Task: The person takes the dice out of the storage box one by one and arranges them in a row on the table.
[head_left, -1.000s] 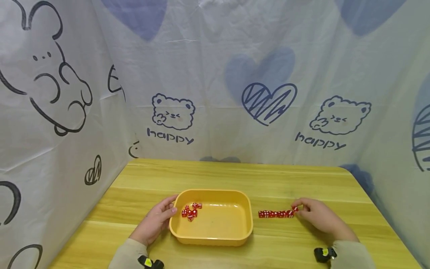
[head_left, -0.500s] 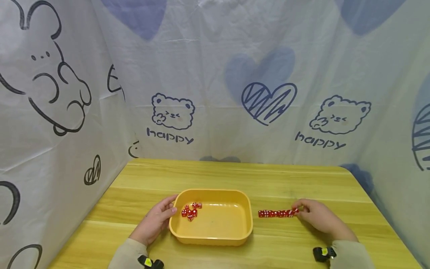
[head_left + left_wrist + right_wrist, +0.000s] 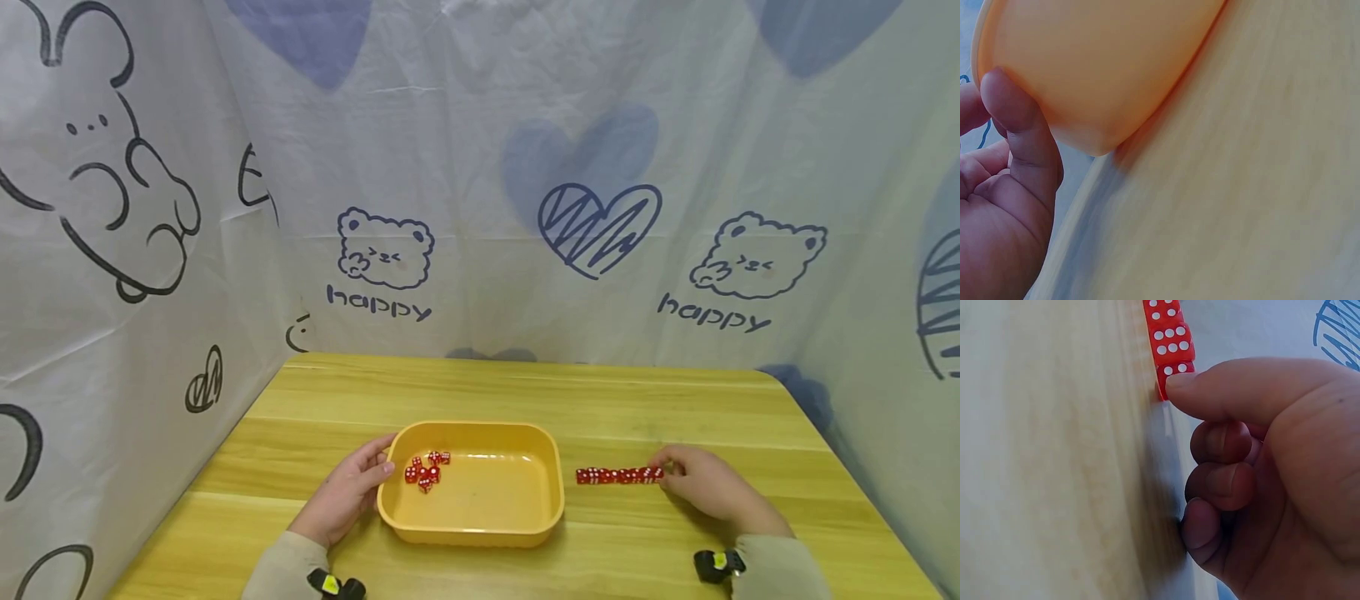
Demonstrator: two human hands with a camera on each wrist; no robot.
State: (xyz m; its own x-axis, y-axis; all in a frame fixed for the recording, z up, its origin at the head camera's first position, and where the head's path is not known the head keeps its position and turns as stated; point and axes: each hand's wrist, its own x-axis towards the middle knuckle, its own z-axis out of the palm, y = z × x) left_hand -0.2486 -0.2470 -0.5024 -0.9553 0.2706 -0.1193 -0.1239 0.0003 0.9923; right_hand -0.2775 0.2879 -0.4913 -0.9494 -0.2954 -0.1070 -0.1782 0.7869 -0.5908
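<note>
My left hand (image 3: 348, 490) grips the left end of a yellow plastic tub (image 3: 495, 496), thumb (image 3: 1019, 115) against its outer wall near the rim. Several red dice (image 3: 424, 473) with white pips lie in the tub's left part. To the right of the tub, more red dice (image 3: 617, 476) form a straight row on the table. At the row's right end my right hand (image 3: 712, 487) pinches the last die (image 3: 1175, 369), with the thumb over part of its face. The index fingertip is mostly hidden in the right wrist view; the other fingers are curled below.
The tub and dice stand on a yellow wood-grain table (image 3: 487, 392). White cloth walls (image 3: 480, 275) with bear and heart drawings rise behind it and at both sides. A wrist camera (image 3: 718, 565) sits on each wrist.
The die in my right hand, tilted at the row's end before, now lies level and in line with the others. My right hand has shifted slightly left; the left hand has stayed on the tub.
</note>
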